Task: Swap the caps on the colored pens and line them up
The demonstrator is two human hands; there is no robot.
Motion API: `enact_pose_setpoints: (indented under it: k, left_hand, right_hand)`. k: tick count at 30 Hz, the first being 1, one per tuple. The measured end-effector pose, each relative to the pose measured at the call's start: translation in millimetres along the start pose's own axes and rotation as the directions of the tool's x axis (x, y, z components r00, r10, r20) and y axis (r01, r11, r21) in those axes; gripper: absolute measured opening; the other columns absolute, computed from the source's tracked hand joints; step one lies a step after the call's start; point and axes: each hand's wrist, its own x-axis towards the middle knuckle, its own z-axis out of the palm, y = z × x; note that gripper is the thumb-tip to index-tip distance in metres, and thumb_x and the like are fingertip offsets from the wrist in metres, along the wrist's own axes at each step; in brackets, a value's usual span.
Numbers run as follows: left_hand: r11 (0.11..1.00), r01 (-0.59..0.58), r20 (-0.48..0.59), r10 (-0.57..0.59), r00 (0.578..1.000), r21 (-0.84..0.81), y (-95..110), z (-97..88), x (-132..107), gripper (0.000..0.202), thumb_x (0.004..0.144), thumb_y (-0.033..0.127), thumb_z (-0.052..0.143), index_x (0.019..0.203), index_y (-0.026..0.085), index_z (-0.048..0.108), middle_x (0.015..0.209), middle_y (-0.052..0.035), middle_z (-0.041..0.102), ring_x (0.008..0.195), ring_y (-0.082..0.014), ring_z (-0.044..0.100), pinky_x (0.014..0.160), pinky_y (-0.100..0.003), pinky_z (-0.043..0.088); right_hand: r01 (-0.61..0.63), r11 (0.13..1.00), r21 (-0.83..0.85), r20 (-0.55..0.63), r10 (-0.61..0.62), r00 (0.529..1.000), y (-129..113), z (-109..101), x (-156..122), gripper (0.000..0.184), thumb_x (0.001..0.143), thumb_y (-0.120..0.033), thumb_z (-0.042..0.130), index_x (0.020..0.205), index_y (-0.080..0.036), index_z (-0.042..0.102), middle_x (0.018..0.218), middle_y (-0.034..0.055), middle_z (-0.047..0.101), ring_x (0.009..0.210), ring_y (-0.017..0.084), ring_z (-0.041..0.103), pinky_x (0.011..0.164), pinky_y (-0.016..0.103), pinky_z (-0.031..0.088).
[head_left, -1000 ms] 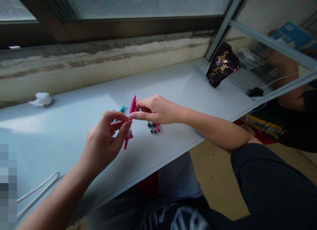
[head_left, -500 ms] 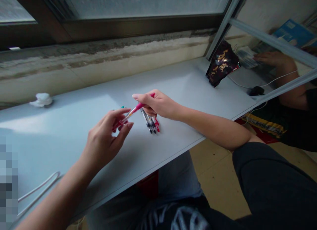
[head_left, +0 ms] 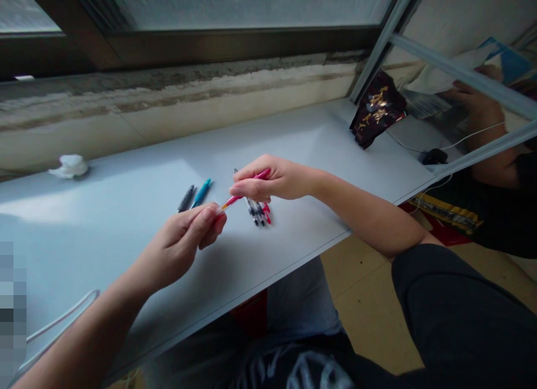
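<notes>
left hand (head_left: 184,238) | pen pair (head_left: 195,194) beyond | right hand (head_left: 277,179) | pen bundle (head_left: 257,212) below

Right-hand fingers (head_left: 251,182) hide the middle of the pink pen (head_left: 235,200) and part of the pen bundle (head_left: 257,213); a pixelated patch (head_left: 12,311) blurs the left edge; markings on the blue pen (head_left: 201,192) seem too small to read.

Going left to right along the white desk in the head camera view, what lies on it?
Crumpled white tissue, dark grey pen, teal pen, small bunch of pens, dark foil bag with gold print.
</notes>
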Motion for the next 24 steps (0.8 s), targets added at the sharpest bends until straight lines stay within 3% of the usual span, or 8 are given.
enact_pose_setpoints:
  k: [5,8,11,16,17,20,22,24]
  left_hand:
    - [0.997,0.017,-0.059,-0.013,0.998,0.070,-3.0,-4.8,2.2,0.060,0.110,0.072,0.040,0.077,0.023,0.055,0.064,0.0034,0.044,0.058,-0.0154,0.042,0.055,-0.029,0.040]
    - [0.953,0.008,-0.165,0.044,0.985,0.302,-1.8,-8.2,0.8,0.046,0.109,0.059,0.044,0.087,0.023,0.062,0.061,0.0057,0.043,0.055,-0.0146,0.040,0.056,-0.027,0.036]
    - [0.897,-0.013,-0.199,0.113,0.973,0.442,0.8,-10.1,0.3,0.036,0.107,0.049,0.046,0.089,0.024,0.063,0.057,0.0084,0.039,0.050,-0.0131,0.036,0.057,-0.026,0.034]
    - [0.890,0.014,-0.216,0.095,0.972,0.455,2.1,-11.4,2.2,0.037,0.106,0.049,0.045,0.085,0.024,0.062,0.056,0.0080,0.038,0.049,-0.0135,0.036,0.056,-0.026,0.032]
    - [0.892,0.024,-0.217,0.083,0.973,0.451,2.2,-11.7,2.5,0.037,0.106,0.049,0.044,0.084,0.024,0.062,0.055,0.0079,0.038,0.049,-0.0137,0.037,0.056,-0.026,0.032]
    - [0.891,0.031,-0.208,0.072,0.975,0.452,2.4,-11.9,3.4,0.036,0.105,0.049,0.043,0.086,0.024,0.062,0.055,0.0079,0.039,0.049,-0.0141,0.037,0.056,-0.026,0.032]
    - [0.888,0.006,-0.200,0.097,0.975,0.460,1.7,-11.9,3.7,0.036,0.105,0.049,0.043,0.087,0.024,0.062,0.055,0.0085,0.038,0.048,-0.0139,0.036,0.056,-0.026,0.033]
    - [0.885,-0.015,-0.192,0.118,0.974,0.466,0.1,-12.0,3.7,0.036,0.105,0.048,0.043,0.087,0.024,0.063,0.055,0.0092,0.037,0.047,-0.0135,0.035,0.056,-0.026,0.033]
  right_hand:
    - [-0.028,0.984,-0.178,-0.060,0.017,0.998,-5.6,-6.7,-1.7,0.032,0.100,-0.037,0.078,0.089,-0.018,0.055,0.075,-0.0054,0.054,0.068,0.008,0.048,0.063,0.022,0.037]
    - [-0.129,0.965,-0.228,-0.134,0.101,0.986,-3.7,-9.5,-1.9,0.042,0.105,-0.053,0.070,0.089,-0.016,0.062,0.074,-0.0013,0.063,0.066,0.009,0.055,0.062,0.023,0.039]
    - [-0.202,0.951,-0.232,-0.146,0.171,0.974,0.9,-10.1,-1.9,0.057,0.112,-0.062,0.054,0.079,-0.017,0.061,0.061,-0.0019,0.060,0.056,0.009,0.053,0.058,0.023,0.039]
    - [-0.078,0.943,-0.322,-0.184,0.018,0.983,4.1,-9.1,-2.8,0.016,0.102,-0.028,0.074,0.100,-0.015,0.066,0.078,-0.0022,0.067,0.070,0.009,0.055,0.068,0.023,0.042]
    - [-0.057,0.938,-0.343,-0.198,-0.013,0.980,4.3,-8.7,-2.9,0.017,0.099,-0.025,0.078,0.106,-0.014,0.066,0.081,-0.0024,0.067,0.072,0.009,0.055,0.070,0.024,0.043]
    - [-0.051,0.938,-0.342,-0.210,-0.023,0.977,5.6,-7.2,-1.9,0.032,0.099,-0.036,0.081,0.116,-0.012,0.068,0.086,0.0000,0.071,0.074,0.010,0.058,0.072,0.024,0.044]
    - [-0.075,0.948,-0.308,-0.190,0.016,0.982,6.7,-6.8,-0.9,0.034,0.105,-0.044,0.072,0.115,-0.011,0.071,0.087,0.0024,0.073,0.073,0.011,0.061,0.070,0.024,0.045]
    - [-0.086,0.953,-0.290,-0.167,0.038,0.985,7.4,-7.1,-0.1,0.031,0.109,-0.040,0.064,0.110,-0.010,0.073,0.086,0.0036,0.075,0.072,0.010,0.063,0.070,0.024,0.046]
